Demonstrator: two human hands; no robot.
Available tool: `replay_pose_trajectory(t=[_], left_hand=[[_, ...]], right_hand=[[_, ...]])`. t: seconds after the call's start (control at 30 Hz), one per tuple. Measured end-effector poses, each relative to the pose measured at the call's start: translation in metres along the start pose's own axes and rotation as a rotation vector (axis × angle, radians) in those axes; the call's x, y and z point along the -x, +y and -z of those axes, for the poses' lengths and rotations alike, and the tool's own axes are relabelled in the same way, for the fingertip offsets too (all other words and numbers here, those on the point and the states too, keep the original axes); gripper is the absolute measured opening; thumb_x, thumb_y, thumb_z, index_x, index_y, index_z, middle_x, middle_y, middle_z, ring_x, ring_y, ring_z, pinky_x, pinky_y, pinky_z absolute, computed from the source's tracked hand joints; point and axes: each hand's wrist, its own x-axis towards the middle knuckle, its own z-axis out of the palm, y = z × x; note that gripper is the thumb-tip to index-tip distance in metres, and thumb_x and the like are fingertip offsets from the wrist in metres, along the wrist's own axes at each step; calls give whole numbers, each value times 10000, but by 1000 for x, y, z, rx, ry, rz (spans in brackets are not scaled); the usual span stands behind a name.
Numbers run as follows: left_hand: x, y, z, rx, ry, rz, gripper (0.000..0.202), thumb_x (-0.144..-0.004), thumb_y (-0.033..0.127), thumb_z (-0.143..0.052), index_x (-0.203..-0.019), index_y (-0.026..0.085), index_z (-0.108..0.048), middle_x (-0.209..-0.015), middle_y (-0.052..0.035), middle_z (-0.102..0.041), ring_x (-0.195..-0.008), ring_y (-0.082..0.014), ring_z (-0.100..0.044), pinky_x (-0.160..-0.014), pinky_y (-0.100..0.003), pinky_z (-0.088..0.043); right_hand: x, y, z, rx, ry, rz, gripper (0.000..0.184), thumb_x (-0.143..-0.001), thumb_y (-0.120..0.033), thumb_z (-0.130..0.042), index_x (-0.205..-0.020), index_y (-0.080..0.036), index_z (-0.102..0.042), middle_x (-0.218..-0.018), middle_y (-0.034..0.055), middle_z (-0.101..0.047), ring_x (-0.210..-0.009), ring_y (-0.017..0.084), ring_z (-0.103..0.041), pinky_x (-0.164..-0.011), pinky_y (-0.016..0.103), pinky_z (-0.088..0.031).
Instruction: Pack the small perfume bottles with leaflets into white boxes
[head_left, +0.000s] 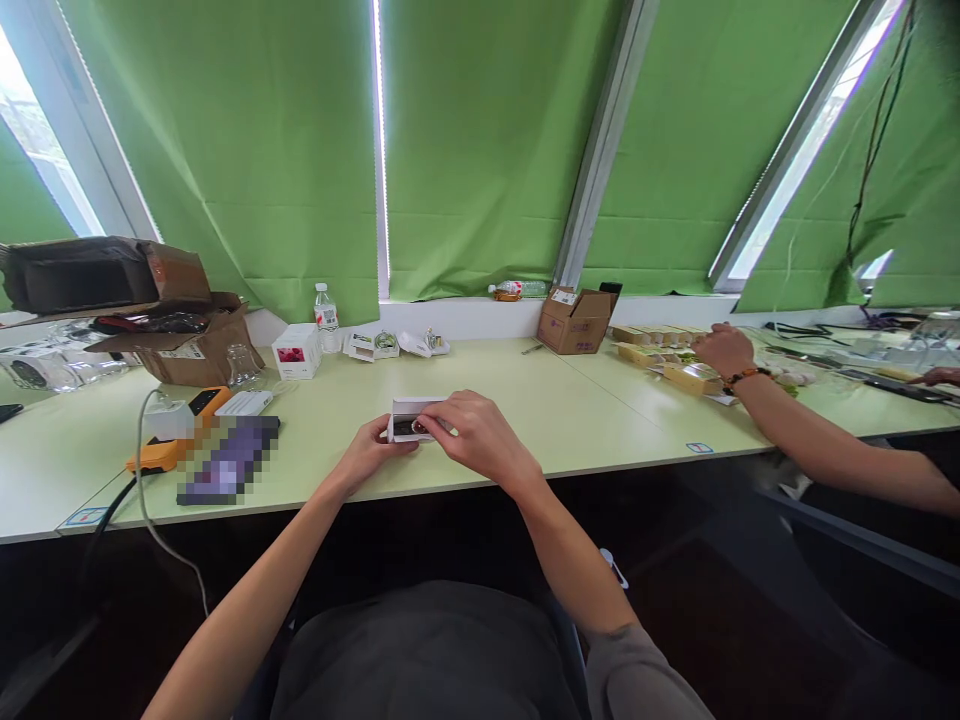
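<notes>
Just above the table's front edge, a small white box (pixel 412 406) stands open with something dark inside it. My left hand (pixel 369 452) is closed around the box's left end and underside. My right hand (pixel 476 435) reaches over the box's right side, its thumb and fingers pinched at the opening. Between those fingertips shows a small round shiny thing (pixel 418 427); its kind is too small to make out. The right hand hides the right part of the box.
A power strip (pixel 156 458), a pixelated flat thing (pixel 231 462) and a white carton (pixel 297 352) lie left. Small opened packs (pixel 375 345), a bottle (pixel 326 318) and a brown carton (pixel 576 322) stand behind. A co-worker's hand (pixel 726 352) is at yellow boxes (pixel 691 378) on the right.
</notes>
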Motion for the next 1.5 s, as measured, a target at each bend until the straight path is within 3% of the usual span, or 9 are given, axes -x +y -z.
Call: replay_pose_trajectory(t=[0.3,0.47,0.7,0.83,1.07,1.5], left_hand=[[0,0,0,61,-3,21,499,-734,388,-724,-1199,228,-642,-1240,-69,-650,-1122,-280,-593,-971,-410,-452],[1,0,0,87,7,37,506,-722,397,-738,-1183,206,-654,-1217,-84,-660,-1105,-288,-602,-950,-415,-471],[0,-4,1,198,-26,66,490,-736,359,-743,-1179,173,-648,-1209,-107,-661,-1102,-287,-609,-953,-439,-491],[0,-5,2,208,-46,82,471,-752,354,-736,-1179,176,-647,-1206,-98,-665,-1120,-288,-604,-981,-458,-485],[2,0,1,188,-109,58,461,-778,357,-713,-1202,196,-632,-1249,-82,-646,-1160,-286,-586,-999,-484,-488],[-2,-9,1,10,-87,-2,482,-813,432,-657,-1227,200,-576,-1254,-91,-629,-1111,-270,-605,-929,-437,-518]], right_hand=[[5,16,21,-134,88,-73,228,-963,-285,-499,-945,-184,-702,-924,66,-731,-868,197,-644,-838,330,-466],[6,21,23,-154,110,-147,244,-946,-367,-529,-1046,-186,-659,-1096,80,-692,-1013,211,-631,-903,342,-469],[10,38,10,-217,-274,-274,658,-827,-550,-638,-1340,-172,-475,-1103,136,-669,-974,237,-642,-818,341,-492],[5,48,-4,-273,-357,-323,521,-834,-513,-639,-1229,-186,-546,-1053,115,-677,-943,229,-642,-794,324,-486],[-2,50,-16,-390,-391,-261,275,-817,-371,-667,-1019,-189,-626,-927,51,-701,-822,198,-652,-720,287,-473],[-4,51,-24,-342,-346,-269,214,-790,-325,-691,-935,-171,-658,-870,51,-709,-762,191,-644,-676,270,-445]])
